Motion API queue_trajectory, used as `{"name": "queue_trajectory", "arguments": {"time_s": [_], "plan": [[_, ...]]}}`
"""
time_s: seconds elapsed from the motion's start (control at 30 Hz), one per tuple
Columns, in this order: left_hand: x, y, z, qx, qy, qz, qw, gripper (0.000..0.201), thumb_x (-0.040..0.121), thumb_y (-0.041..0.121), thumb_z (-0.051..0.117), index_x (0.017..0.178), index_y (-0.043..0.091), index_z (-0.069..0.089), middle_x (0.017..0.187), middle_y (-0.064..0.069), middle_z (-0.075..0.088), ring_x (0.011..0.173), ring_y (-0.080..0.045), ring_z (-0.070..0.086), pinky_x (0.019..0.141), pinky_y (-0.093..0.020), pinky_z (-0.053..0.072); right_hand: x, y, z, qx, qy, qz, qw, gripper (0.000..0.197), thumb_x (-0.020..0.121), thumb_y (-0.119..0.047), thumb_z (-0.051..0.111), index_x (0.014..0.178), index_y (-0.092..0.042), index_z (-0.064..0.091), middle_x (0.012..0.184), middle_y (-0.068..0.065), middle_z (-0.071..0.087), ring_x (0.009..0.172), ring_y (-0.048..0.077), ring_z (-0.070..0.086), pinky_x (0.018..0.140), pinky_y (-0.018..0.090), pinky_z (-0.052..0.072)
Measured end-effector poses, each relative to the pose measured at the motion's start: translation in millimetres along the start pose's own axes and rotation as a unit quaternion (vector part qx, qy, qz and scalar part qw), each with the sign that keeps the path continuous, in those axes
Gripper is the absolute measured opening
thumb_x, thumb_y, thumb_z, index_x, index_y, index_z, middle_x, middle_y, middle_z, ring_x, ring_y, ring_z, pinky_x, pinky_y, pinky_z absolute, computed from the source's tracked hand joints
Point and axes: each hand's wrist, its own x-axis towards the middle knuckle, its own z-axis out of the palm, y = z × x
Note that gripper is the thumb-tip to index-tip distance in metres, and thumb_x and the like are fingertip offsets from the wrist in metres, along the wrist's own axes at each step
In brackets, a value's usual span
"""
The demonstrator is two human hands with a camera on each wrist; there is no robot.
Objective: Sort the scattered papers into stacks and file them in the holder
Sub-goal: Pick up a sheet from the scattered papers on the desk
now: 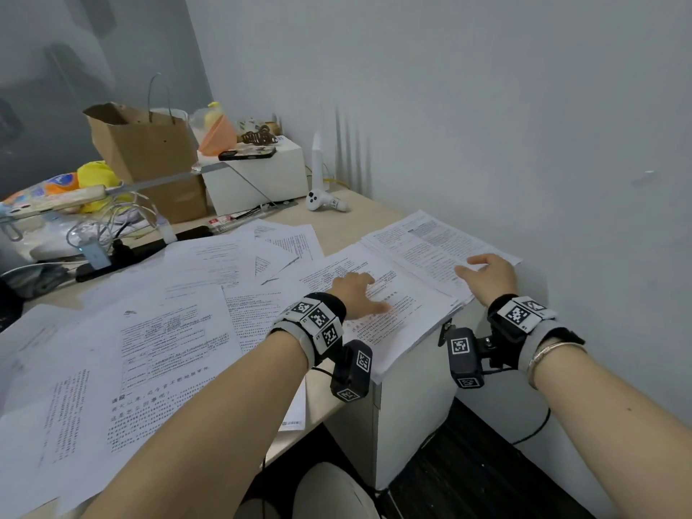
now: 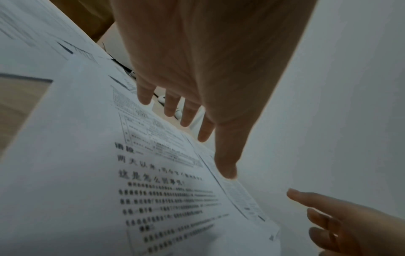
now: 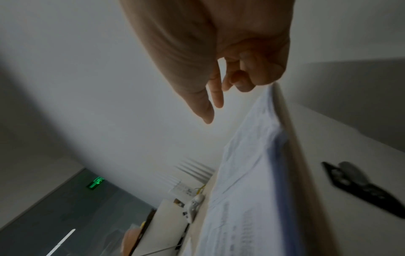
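Printed papers (image 1: 179, 331) litter the table (image 1: 348, 222) by the wall; left hand (image 1: 354, 294) spread flat, right hand (image 1: 486, 277) loose at the right edge.

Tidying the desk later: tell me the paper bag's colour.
Plain brown paper bag, clearest in the head view.
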Motion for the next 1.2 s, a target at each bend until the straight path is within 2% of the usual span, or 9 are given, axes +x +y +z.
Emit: {"name": "queue_trajectory", "arguments": {"time_s": [0.17,0.3,0.43,0.57,0.7,0.83,0.93,1.03,1.2], "plan": [[-25.5,-27.3,-25.0,-0.026,0.048,-0.002,0.999,0.066,0.086,0.046,0.061,0.141,0.018,0.037,0.148,-0.006,0.034,0.135,-0.027,0.032,0.111,-0.041,0.030,-21.7,-71.5,24.6,-0.006,-0.017,-0.071,0.997,0.025,0.080,-0.010,0.065,0.105,-0.008,0.066,0.111,0.011,0.059,0.102,0.024,0.059,0.079,0.021,0.037],[-53.4,-65.0,-48.4,-0.037,0.075,-0.026,0.996,0.061,0.088,0.043,0.060,0.139,0.018,0.039,0.148,-0.007,0.033,0.134,-0.027,0.033,0.110,-0.042,0.031,-48.4,-123.5,61.2,-0.010,-0.056,-0.131,0.990,0.021,0.080,-0.009,0.064,0.100,-0.011,0.069,0.115,0.012,0.061,0.104,0.023,0.058,0.082,0.021,0.038],[-88.8,-110.7,-72.3,-0.044,0.104,-0.067,0.991,0.060,0.088,0.042,0.060,0.138,0.017,0.040,0.146,-0.008,0.036,0.132,-0.027,0.036,0.109,-0.039,0.032,-81.5,-163.8,104.1,-0.005,-0.098,-0.170,0.981,0.024,0.079,-0.006,0.064,0.103,-0.007,0.069,0.115,0.011,0.062,0.109,0.021,0.056,0.077,0.016,0.034],[-127.0,-159.8,-90.8,-0.047,0.120,-0.131,0.983,0.061,0.088,0.042,0.060,0.139,0.016,0.038,0.145,-0.008,0.037,0.132,-0.027,0.038,0.107,-0.037,0.034,-112.6,-188.8,147.5,-0.006,-0.152,-0.198,0.968,0.025,0.079,-0.009,0.065,0.103,-0.009,0.068,0.123,0.012,0.058,0.115,0.022,0.053,0.086,0.020,0.036],[-162.6,-199.6,-100.9,-0.044,0.115,-0.208,0.970,0.065,0.091,0.038,0.058,0.142,0.010,0.031,0.147,-0.010,0.035,0.133,-0.027,0.037,0.103,-0.034,0.033,-144.7,-196.9,186.4,-0.015,-0.209,-0.202,0.957,0.028,0.079,-0.010,0.065,0.106,-0.008,0.065,0.126,0.010,0.056,0.111,0.022,0.056,0.080,0.020,0.038],[-186.6,-231.2,-98.4,-0.050,0.115,-0.284,0.951,0.066,0.090,0.034,0.061,0.142,0.005,0.031,0.146,-0.011,0.037,0.133,-0.027,0.038,0.102,-0.033,0.034,-167.7,-191.9,215.1,-0.059,-0.269,-0.197,0.941,0.029,0.080,-0.012,0.066,0.109,-0.009,0.062,0.131,0.011,0.052,0.115,0.023,0.054,0.082,0.023,0.041],[-197.6,-244.0,-91.6,-0.044,0.095,-0.328,0.939,0.061,0.089,0.032,0.062,0.137,0.003,0.038,0.139,-0.012,0.047,0.126,-0.027,0.046,0.092,-0.030,0.039,-179.5,-183.9,227.4,-0.106,-0.313,-0.187,0.925,0.035,0.080,-0.013,0.068,0.114,-0.006,0.060,0.130,0.011,0.052,0.116,0.023,0.053,0.080,0.021,0.037],[-204.1,-254.8,-83.8,-0.045,0.082,-0.365,0.926,0.056,0.088,0.031,0.063,0.131,0.000,0.044,0.132,-0.014,0.053,0.119,-0.028,0.052,0.082,-0.029,0.040,-188.5,-175.9,235.3,-0.152,-0.358,-0.165,0.906,0.041,0.080,-0.015,0.071,0.118,-0.006,0.058,0.129,0.012,0.054,0.119,0.025,0.051,0.088,0.027,0.040],[-205.5,-259.9,-70.8,-0.062,0.098,-0.385,0.916,0.059,0.088,0.029,0.063,0.133,0.000,0.039,0.131,-0.014,0.052,0.117,-0.028,0.053,0.079,-0.027,0.041,-197.7,-165.9,232.9,-0.214,-0.427,-0.133,0.868,0.048,0.083,-0.017,0.069,0.127,-0.008,0.053,0.131,0.010,0.051,0.117,0.025,0.050,0.086,0.033,0.043]]}}
